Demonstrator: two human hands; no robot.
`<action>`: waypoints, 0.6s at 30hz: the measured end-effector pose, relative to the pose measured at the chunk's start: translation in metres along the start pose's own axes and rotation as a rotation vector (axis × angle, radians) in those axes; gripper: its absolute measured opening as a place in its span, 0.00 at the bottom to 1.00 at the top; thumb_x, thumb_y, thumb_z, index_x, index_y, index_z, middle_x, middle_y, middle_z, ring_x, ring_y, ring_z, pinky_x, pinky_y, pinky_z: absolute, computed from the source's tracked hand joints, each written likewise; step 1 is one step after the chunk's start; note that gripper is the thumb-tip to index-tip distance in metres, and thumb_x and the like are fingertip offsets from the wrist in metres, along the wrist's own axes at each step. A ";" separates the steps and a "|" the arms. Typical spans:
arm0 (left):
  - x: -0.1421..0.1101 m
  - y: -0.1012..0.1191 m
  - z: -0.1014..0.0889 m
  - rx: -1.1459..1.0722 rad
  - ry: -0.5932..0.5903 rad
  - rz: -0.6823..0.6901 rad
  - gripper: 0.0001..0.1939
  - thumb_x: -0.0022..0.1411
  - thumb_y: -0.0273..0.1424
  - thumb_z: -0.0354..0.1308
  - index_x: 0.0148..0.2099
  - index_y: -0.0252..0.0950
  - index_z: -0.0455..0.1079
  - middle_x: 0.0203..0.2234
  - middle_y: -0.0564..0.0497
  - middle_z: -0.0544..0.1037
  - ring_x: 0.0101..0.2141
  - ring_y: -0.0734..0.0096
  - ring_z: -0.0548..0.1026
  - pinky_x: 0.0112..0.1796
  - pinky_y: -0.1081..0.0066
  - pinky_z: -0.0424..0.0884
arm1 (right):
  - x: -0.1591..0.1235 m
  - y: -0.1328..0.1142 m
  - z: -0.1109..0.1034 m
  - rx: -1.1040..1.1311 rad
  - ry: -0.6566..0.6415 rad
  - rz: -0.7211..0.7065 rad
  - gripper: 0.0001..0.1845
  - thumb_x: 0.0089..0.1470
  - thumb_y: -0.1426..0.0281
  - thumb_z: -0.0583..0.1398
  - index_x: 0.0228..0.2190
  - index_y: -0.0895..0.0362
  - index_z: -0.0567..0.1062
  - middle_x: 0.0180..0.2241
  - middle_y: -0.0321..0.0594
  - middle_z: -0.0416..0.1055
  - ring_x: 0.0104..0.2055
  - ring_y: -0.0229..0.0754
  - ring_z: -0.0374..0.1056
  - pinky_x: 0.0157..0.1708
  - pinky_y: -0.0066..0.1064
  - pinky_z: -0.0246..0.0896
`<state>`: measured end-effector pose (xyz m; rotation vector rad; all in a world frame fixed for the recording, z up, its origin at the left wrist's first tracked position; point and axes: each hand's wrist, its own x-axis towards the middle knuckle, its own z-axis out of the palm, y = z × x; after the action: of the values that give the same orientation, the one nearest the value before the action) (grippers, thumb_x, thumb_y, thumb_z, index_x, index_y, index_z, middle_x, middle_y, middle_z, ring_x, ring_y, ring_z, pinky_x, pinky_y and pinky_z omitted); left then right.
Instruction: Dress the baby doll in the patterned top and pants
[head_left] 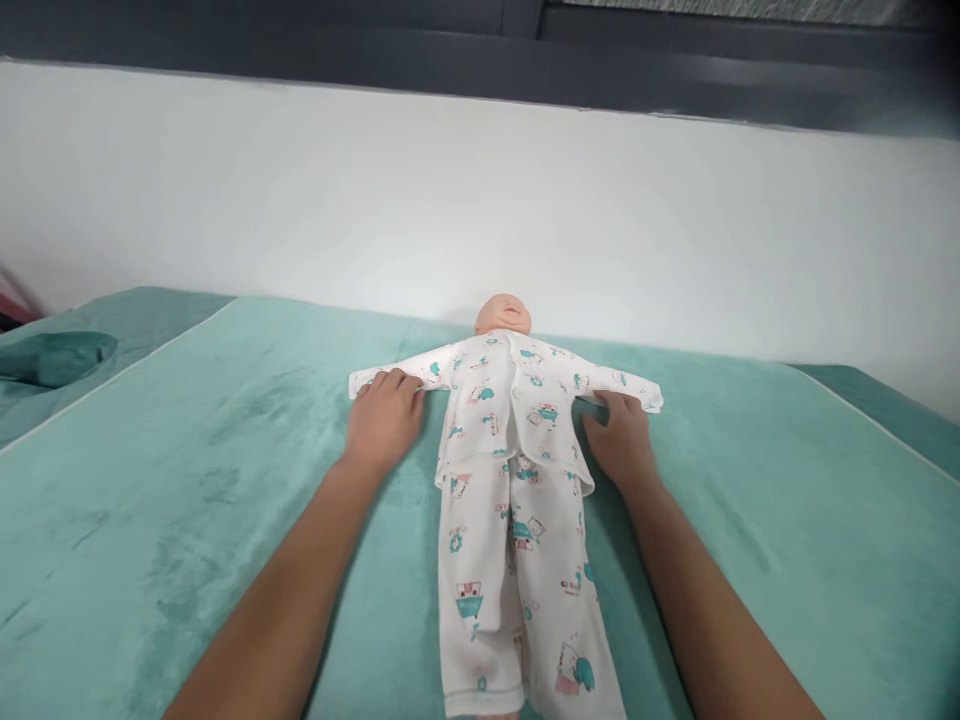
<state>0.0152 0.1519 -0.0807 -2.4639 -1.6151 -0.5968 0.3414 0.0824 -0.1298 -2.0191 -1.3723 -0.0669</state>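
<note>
A baby doll (504, 314) lies on its back with its head by the wall and its arms spread. It is dressed in a white printed long-sleeved top (487, 400) and matching trousers (480, 580). My left hand (384, 415) rests over the sleeve on the left, fingers laid across the fabric near the cuff. At the lower edge of the other sleeve, my right hand (621, 435) touches the cloth close to its cuff, thumb apart from the fingers. The top's front edges meet down the middle, and its hem overlaps the trousers. Both doll hands are hidden inside the sleeves.
A green plush cover (225, 480) spreads under the doll. Behind it rises a white wall (375, 200) with a dark frame (300, 60) above. A dark green bundle (60, 358) lies at the far left, and a folded cover edge (870, 400) shows at right.
</note>
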 end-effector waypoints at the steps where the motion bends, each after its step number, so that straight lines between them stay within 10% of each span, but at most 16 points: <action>1: 0.000 -0.003 0.000 0.029 -0.004 -0.050 0.17 0.67 0.34 0.43 0.44 0.39 0.73 0.40 0.42 0.76 0.45 0.52 0.71 0.45 0.54 0.70 | 0.002 0.005 -0.003 -0.042 0.007 0.039 0.26 0.51 0.64 0.55 0.50 0.60 0.72 0.51 0.54 0.66 0.57 0.57 0.59 0.58 0.47 0.56; 7: -0.001 -0.012 -0.001 0.068 -0.051 -0.167 0.20 0.68 0.35 0.41 0.38 0.38 0.74 0.40 0.42 0.78 0.45 0.50 0.72 0.40 0.55 0.71 | 0.011 0.033 -0.022 -0.186 0.030 0.312 0.28 0.50 0.62 0.56 0.51 0.62 0.72 0.52 0.59 0.65 0.54 0.62 0.62 0.52 0.50 0.60; 18: 0.000 -0.008 -0.004 0.097 -0.099 -0.191 0.21 0.68 0.35 0.40 0.39 0.36 0.74 0.40 0.44 0.78 0.46 0.52 0.72 0.39 0.58 0.69 | 0.044 0.071 -0.009 0.163 0.240 0.322 0.24 0.48 0.61 0.57 0.45 0.58 0.78 0.39 0.47 0.75 0.39 0.48 0.68 0.44 0.42 0.62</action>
<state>0.0066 0.1539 -0.0784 -2.3215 -1.8848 -0.4138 0.4234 0.0981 -0.1413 -1.9954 -0.8663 -0.0492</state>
